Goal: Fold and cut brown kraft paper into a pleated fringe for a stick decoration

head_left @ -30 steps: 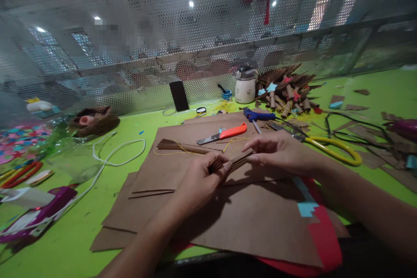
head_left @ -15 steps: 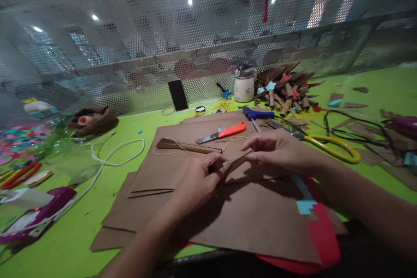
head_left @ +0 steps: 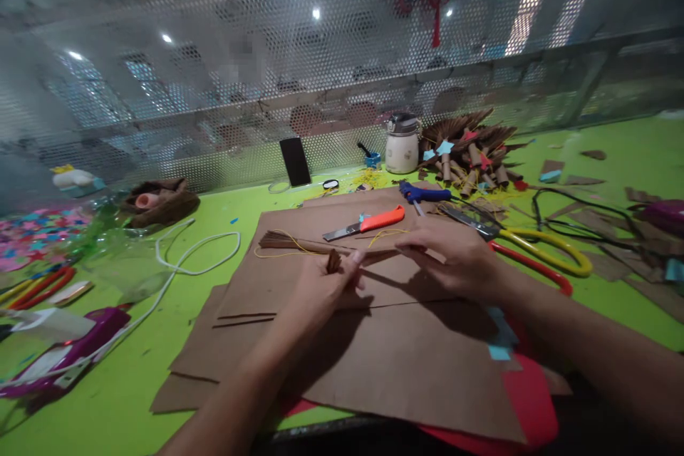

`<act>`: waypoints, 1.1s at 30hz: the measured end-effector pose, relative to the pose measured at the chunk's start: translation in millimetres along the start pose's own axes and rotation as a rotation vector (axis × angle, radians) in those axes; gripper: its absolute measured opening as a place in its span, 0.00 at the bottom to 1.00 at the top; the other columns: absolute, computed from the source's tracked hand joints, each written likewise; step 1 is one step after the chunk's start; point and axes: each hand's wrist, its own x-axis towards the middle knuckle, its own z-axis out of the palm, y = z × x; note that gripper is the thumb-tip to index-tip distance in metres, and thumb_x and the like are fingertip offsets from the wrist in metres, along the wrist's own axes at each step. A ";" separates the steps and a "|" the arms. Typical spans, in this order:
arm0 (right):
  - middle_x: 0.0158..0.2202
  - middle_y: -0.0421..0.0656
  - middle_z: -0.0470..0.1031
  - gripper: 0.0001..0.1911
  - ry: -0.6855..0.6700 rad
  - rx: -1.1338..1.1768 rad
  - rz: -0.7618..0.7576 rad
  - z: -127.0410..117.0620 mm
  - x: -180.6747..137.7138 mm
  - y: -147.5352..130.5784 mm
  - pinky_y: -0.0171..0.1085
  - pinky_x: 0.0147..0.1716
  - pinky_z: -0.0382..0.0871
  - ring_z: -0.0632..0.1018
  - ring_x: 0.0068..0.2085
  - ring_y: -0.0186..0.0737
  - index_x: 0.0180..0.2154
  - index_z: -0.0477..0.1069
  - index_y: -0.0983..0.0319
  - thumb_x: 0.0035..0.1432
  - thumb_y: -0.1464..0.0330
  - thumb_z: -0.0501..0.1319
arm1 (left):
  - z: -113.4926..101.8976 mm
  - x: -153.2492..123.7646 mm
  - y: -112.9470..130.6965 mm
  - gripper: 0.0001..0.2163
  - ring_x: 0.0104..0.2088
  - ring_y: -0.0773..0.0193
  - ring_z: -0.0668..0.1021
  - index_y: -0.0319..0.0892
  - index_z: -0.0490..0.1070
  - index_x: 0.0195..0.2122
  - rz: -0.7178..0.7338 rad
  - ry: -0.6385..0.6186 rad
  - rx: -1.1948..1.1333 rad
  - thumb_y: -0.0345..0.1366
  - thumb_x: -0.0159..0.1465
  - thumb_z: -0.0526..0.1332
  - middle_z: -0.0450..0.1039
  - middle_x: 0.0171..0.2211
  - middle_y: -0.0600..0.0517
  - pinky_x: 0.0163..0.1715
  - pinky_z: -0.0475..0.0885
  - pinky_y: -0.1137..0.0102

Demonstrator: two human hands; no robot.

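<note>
My left hand [head_left: 320,285] is closed around one end of a pleated strip of brown paper [head_left: 374,256], which runs to the right above stacked brown paper sheets [head_left: 406,356]. The fingers of my right hand [head_left: 454,256] pinch the strip's other end. Just beyond lie a second folded brown strip with yellow string [head_left: 288,242] and an orange-handled utility knife [head_left: 368,222].
A blue glue gun [head_left: 422,194], yellow-handled scissors [head_left: 539,246], a white jar [head_left: 402,144] and a pile of brown paper fans [head_left: 470,146] sit behind on the green table [head_left: 133,370]. A white cable [head_left: 187,256], phone [head_left: 295,161] and purple tool [head_left: 64,356] lie left.
The pleated strip has been squeezed flatter and lowered toward the sheets. My right hand moved down and left along it; my left hand turned, bringing its end upright.
</note>
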 end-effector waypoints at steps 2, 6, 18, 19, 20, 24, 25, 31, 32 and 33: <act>0.33 0.47 0.75 0.12 0.005 -0.096 -0.124 1.5 -0.1 -7.5 0.38 0.34 0.68 0.74 0.36 0.40 0.44 0.71 0.65 0.61 0.74 0.53 | 1.4 -0.8 -2.5 0.21 0.18 0.71 0.63 0.37 0.70 0.22 -0.107 -0.162 -0.158 0.53 0.58 0.58 0.63 0.17 0.54 0.21 0.59 0.73; 0.33 0.50 0.74 0.12 -0.002 -0.175 -0.334 3.4 -1.9 -27.2 0.42 0.35 0.68 0.73 0.35 0.42 0.45 0.70 0.68 0.60 0.77 0.52 | 0.7 2.4 -9.8 0.18 0.18 0.75 0.61 0.36 0.70 0.29 -0.151 -0.222 -0.406 0.49 0.58 0.60 0.66 0.22 0.53 0.17 0.51 0.76; 0.33 0.51 0.75 0.14 -0.070 -0.177 -0.388 20.2 -11.8 -33.3 0.45 0.35 0.68 0.72 0.35 0.44 0.46 0.69 0.69 0.62 0.76 0.51 | -1.8 3.4 -10.2 0.13 0.19 0.75 0.58 0.39 0.64 0.26 -0.109 -0.175 -0.484 0.42 0.55 0.66 0.58 0.20 0.59 0.18 0.48 0.76; 0.33 0.51 0.74 0.14 -0.074 -0.180 -0.394 20.1 -10.7 -34.7 0.45 0.35 0.68 0.72 0.35 0.44 0.46 0.70 0.69 0.62 0.76 0.50 | -1.9 3.2 -10.4 0.13 0.18 0.75 0.58 0.39 0.64 0.26 -0.118 -0.176 -0.486 0.42 0.55 0.66 0.58 0.20 0.59 0.19 0.48 0.76; 0.32 0.51 0.74 0.14 -0.077 -0.182 -0.399 20.0 -9.6 -36.1 0.45 0.35 0.68 0.72 0.35 0.44 0.45 0.70 0.69 0.62 0.76 0.49 | -2.0 2.9 -10.3 0.13 0.19 0.75 0.58 0.39 0.64 0.26 -0.124 -0.175 -0.490 0.42 0.56 0.66 0.58 0.20 0.59 0.19 0.49 0.76; 0.31 0.50 0.73 0.13 -0.079 -0.161 -0.407 20.1 -7.7 -39.7 0.44 0.33 0.67 0.70 0.33 0.44 0.43 0.70 0.71 0.62 0.77 0.49 | -0.9 0.7 -9.1 0.10 0.21 0.75 0.61 0.39 0.67 0.29 -0.122 -0.172 -0.498 0.39 0.56 0.66 0.60 0.22 0.58 0.21 0.53 0.77; 0.31 0.51 0.73 0.13 -0.090 -0.158 -0.402 20.3 -7.8 -39.8 0.44 0.32 0.67 0.69 0.33 0.43 0.43 0.70 0.71 0.62 0.77 0.49 | -0.5 0.3 -8.7 0.10 0.21 0.75 0.61 0.39 0.67 0.30 -0.119 -0.176 -0.497 0.39 0.56 0.66 0.61 0.22 0.58 0.21 0.53 0.77; 0.33 0.52 0.73 0.15 -0.140 -0.129 -0.378 24.2 -11.4 -40.8 0.45 0.33 0.67 0.69 0.35 0.45 0.47 0.69 0.71 0.62 0.77 0.49 | 0.5 0.1 -9.2 0.10 0.20 0.75 0.61 0.38 0.66 0.28 -0.082 -0.183 -0.468 0.37 0.57 0.65 0.60 0.21 0.58 0.21 0.54 0.77; 0.34 0.51 0.73 0.15 -0.140 -0.092 -0.358 25.1 -12.3 -41.6 0.45 0.34 0.67 0.69 0.35 0.45 0.48 0.68 0.71 0.62 0.77 0.49 | 0.4 0.1 -9.8 0.09 0.21 0.75 0.62 0.38 0.67 0.29 -0.085 -0.171 -0.470 0.37 0.56 0.65 0.61 0.22 0.58 0.21 0.55 0.77; 0.35 0.51 0.73 0.16 -0.137 -0.036 -0.316 25.6 -13.0 -42.4 0.44 0.34 0.68 0.69 0.36 0.44 0.50 0.67 0.69 0.61 0.77 0.50 | 0.3 0.1 -10.5 0.09 0.21 0.75 0.63 0.38 0.67 0.30 -0.088 -0.163 -0.474 0.37 0.56 0.65 0.62 0.22 0.57 0.22 0.56 0.77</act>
